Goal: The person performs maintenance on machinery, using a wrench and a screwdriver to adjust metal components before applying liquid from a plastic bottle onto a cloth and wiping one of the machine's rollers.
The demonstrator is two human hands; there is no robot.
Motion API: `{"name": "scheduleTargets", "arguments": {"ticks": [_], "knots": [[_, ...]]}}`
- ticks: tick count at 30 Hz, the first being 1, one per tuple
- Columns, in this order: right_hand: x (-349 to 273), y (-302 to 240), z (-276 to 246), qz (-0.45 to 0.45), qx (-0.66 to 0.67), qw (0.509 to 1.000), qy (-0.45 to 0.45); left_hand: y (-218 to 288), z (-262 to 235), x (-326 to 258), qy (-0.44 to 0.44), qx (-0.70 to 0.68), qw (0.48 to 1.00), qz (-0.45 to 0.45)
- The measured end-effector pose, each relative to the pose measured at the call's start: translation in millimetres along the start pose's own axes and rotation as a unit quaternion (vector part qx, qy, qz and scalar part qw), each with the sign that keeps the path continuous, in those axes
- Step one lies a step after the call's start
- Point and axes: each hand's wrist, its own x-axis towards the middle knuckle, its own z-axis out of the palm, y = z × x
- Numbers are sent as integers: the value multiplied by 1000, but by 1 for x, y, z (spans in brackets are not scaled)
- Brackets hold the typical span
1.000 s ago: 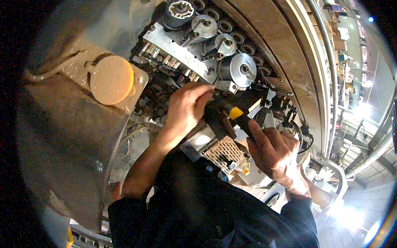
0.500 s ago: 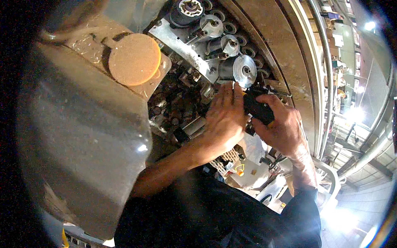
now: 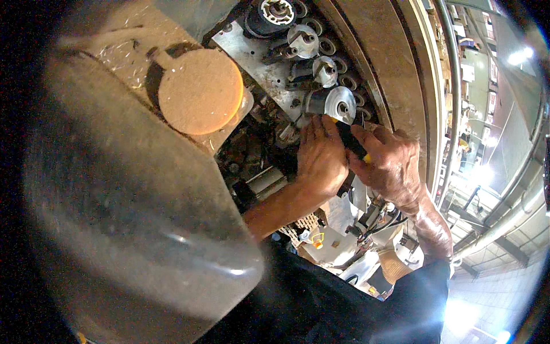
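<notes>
Machinery (image 3: pixel 260 66) dusty, workshop lights (image 3: pixel 521 55) bright, right hand (image 3: pixel 391 166) grasping black tool (image 3: pixel 350 141), left hand (image 3: pixel 323 159) grip unclear

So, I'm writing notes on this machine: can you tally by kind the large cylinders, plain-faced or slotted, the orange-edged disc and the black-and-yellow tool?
Plain silver-faced cylinders: 3
Slotted-faced cylinder: 1
Orange-edged disc: 1
Black-and-yellow tool: 1
Total: 6

The left hand (image 3: pixel 324 157), apart from the right hand (image 3: pixel 392 166) 1 second ago, is now just beside it at the black-and-yellow tool (image 3: pixel 350 140); the tool is nearer the silver-faced roller (image 3: pixel 341 103).
</notes>
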Motion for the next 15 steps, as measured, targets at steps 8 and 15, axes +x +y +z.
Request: {"name": "scheduleTargets", "arguments": {"ticks": [8,15], "knots": [[0,-8,5,-8,-42,999,14,-5,4,-3,-6,-78,997,6],[-2,-10,6,-1,-39,999,-4,-11,3,-4,-19,-85,996,3]]}}
